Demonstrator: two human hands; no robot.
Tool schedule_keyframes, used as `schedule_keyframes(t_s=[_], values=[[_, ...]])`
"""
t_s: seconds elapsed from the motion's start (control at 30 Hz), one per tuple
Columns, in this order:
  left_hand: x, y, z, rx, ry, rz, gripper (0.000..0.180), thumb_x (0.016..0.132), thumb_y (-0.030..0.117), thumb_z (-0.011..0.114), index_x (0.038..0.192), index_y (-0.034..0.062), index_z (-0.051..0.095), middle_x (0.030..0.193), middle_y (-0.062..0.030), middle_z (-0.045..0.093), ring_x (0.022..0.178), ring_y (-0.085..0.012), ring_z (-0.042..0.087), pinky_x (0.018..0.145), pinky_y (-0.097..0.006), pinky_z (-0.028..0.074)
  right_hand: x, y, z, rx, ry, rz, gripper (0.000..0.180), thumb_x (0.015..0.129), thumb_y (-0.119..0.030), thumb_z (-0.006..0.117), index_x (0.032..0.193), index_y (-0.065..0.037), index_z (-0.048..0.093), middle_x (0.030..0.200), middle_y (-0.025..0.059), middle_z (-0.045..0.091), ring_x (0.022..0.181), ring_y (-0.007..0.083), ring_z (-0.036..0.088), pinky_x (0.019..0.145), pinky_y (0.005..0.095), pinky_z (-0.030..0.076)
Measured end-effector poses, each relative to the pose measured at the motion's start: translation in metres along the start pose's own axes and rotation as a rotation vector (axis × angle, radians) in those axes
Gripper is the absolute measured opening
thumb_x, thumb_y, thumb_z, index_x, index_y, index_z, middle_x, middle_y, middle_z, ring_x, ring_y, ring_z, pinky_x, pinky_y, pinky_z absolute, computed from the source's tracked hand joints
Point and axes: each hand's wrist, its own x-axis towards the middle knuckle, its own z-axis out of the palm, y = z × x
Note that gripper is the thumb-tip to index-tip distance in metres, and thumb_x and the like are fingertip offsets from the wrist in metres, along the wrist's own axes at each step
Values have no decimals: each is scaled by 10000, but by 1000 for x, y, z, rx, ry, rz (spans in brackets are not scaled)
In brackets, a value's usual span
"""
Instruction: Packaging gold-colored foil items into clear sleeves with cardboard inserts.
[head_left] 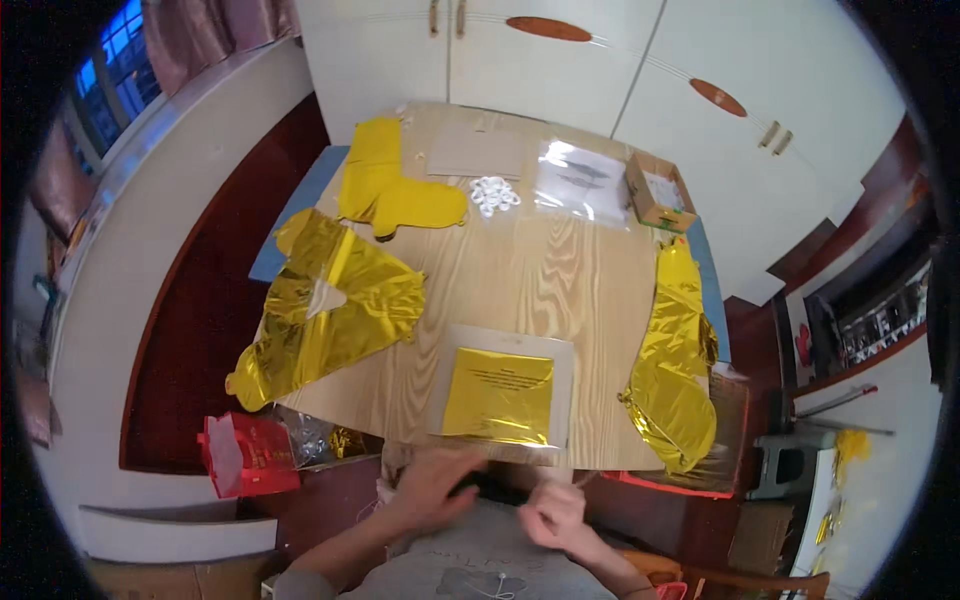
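Note:
Just in front of the table's near edge, my left hand [437, 488] is blurred, its fingers stretched out toward the right with nothing seen in them. To its right, my right hand [555, 513] is curled closed; whether anything is inside it is hidden. Nearest to both hands, a folded gold foil balloon [500, 395] lies on a grey backing card [563, 375] under shiny clear plastic. Flat gold foil balloons lie farther off: a wide, roughly triangular one [330, 315] at the left, a bent one [385, 185] behind it, and a long one [675, 350] along the right edge.
At the back of the wooden table [520, 280] lie a grey card [470, 150], a cluster of small white loops [494, 196], clear plastic sleeves [583, 185] and an open cardboard box [660, 195]. A red bag [245, 455] stands below the near left corner. White cabinets [560, 70] stand behind.

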Motion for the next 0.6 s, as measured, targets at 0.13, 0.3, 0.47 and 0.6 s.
schedule_keyframes(t_s=[0.13, 0.3, 0.47, 0.6], values=[[-11, -7, 8, -467, -285, 24, 427, 862, 294, 724, 1199, 54, 617, 1132, -127, 642, 1006, -283, 627, 832, -360, 497, 13, 3, 45, 795, -68, 117, 220, 861, -29, 562, 647, -1, 517, 649, 104, 513, 575, 224, 487, 523, 328, 380], [-47, -41, 1, -526, -279, -216, 299, 881, 203, 711, 1139, 64, 651, 1033, -80, 669, 847, -186, 653, 732, -299, 508, 12, 18, 85, 1072, -92, 299, 357, 955, -161, 484, 627, -22, 458, 663, 85, 463, 591, 206, 430, 549, 330, 352], [-75, -65, -6, -683, -26, -265, 324, 880, 129, 708, 1181, 43, 624, 1070, -69, 657, 845, -148, 643, 730, -280, 510, 16, 10, 121, 1034, -183, 303, 492, 996, -287, 505, 573, -65, 386, 624, 60, 411, 547, 194, 397, 503, 324, 315], [-88, -62, -5, -905, -177, -434, 462, 885, 88, 701, 1313, 47, 531, 1081, -46, 642, 923, -98, 602, 790, -264, 499, 27, 11, 147, 1003, -225, 100, 454, 1004, -261, 459, 603, -60, 391, 644, 90, 484, 547, 212, 442, 506, 339, 346]])
